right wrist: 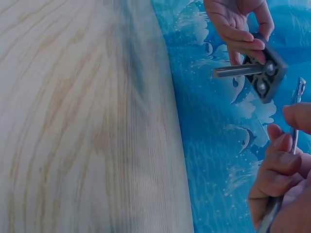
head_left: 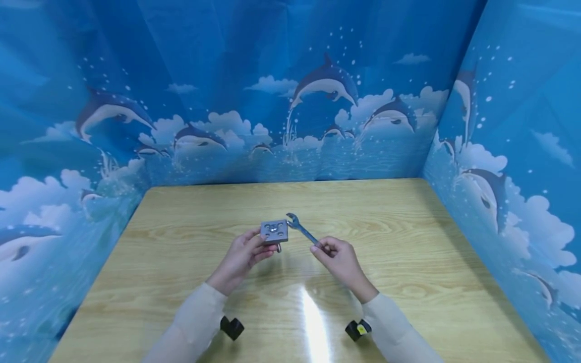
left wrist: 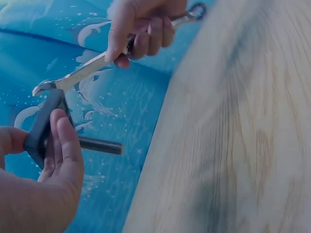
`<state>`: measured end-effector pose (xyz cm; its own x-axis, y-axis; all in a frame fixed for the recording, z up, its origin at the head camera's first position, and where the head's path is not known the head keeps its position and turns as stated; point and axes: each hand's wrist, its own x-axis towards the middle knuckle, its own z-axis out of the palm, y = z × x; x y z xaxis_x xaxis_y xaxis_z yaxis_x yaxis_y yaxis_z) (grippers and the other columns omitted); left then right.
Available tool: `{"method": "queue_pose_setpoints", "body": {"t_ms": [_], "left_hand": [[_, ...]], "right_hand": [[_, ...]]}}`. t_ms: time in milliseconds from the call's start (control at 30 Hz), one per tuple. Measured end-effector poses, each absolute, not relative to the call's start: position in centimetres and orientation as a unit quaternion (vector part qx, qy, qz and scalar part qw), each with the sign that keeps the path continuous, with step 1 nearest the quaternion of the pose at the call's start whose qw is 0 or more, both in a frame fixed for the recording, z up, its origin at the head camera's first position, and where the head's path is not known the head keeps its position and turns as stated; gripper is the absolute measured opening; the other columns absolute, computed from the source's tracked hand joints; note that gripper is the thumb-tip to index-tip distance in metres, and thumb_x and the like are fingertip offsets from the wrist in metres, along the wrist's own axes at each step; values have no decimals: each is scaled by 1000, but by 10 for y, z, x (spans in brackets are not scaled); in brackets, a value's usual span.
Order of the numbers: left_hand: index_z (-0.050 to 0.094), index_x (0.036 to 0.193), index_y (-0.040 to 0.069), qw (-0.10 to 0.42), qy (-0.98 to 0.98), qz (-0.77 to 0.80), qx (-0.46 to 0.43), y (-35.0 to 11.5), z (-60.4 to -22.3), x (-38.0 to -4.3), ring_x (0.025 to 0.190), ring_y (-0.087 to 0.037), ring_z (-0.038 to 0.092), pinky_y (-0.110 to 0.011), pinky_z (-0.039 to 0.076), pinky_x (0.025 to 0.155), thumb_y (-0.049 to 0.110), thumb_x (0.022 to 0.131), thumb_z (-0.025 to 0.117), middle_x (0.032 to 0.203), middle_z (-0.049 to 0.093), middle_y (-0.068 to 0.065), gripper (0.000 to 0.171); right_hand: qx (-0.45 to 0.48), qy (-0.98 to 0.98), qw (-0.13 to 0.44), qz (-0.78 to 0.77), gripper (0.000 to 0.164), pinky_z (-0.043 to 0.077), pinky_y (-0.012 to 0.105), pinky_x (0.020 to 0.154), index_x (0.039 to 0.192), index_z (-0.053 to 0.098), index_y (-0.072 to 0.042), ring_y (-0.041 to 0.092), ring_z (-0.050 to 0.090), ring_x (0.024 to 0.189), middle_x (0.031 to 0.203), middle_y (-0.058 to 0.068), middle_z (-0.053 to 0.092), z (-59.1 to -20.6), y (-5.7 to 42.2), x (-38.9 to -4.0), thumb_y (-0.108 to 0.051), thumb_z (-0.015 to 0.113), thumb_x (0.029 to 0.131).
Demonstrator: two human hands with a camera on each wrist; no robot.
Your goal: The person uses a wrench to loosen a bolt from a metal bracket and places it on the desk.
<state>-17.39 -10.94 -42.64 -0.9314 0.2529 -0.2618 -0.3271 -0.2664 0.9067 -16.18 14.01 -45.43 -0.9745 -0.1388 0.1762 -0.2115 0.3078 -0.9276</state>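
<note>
Above the tabletop's middle, the left hand pinches a grey square plate with a threaded bolt; the right hand's fingers curl round a wrench, its open end just beside the plate.

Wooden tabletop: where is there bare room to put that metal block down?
The light wooden tabletop is bare between the hands and the blue dolphin-print backdrop, and along both side walls. It is crowded only mid-table, where the left hand holds the grey square metal block and the right hand the silver wrench.
</note>
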Motion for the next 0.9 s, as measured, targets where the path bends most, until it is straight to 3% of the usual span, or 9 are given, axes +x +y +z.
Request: {"method": "queue_pose_setpoints", "body": {"t_ms": [200, 333, 467, 633, 900], "left_hand": [[22, 146, 5, 242, 420, 873, -45, -115, -424, -172, 94, -15, 59, -22, 53, 90, 11, 98, 41, 111, 57, -8, 52], [26, 142, 6, 256, 366, 894, -40, -119, -425, -169, 100, -17, 55, -26, 50, 96, 9, 96, 43, 115, 55, -9, 49], [23, 145, 3, 251, 385, 888, 5, -120, -428, -169, 107, -17, 55, -28, 46, 103, -2, 93, 48, 122, 53, -8, 58], [20, 148, -2, 207, 462, 861, 49, -118, -430, -168, 108, -13, 58, -25, 45, 104, -13, 89, 51, 126, 53, -5, 68], [38, 141, 1, 91, 542, 835, 4, -112, -427, -169, 112, -12, 57, -23, 46, 103, -2, 88, 62, 134, 51, -10, 58]], "right_hand": [[115, -805, 35, 580, 12, 38, 16, 45, 83, 66, -6, 6, 44, 54, 65, 0, 54, -455, 140, -161, -17, 69, 88], [129, -798, 48, 587, 9, 39, 16, 45, 84, 66, -6, 6, 45, 55, 66, 0, 55, -457, 142, -161, -14, 69, 88], [135, -791, 51, 595, 8, 38, 15, 45, 85, 66, -5, 6, 45, 55, 66, 1, 54, -457, 142, -160, -12, 68, 89], [126, -793, 40, 594, 8, 38, 14, 46, 85, 66, -3, 5, 45, 55, 66, 1, 54, -454, 142, -159, -9, 68, 89], [143, -791, 33, 594, 7, 37, 14, 46, 84, 63, 3, 2, 42, 55, 66, 2, 51, -422, 138, -143, -2, 65, 89]]}}
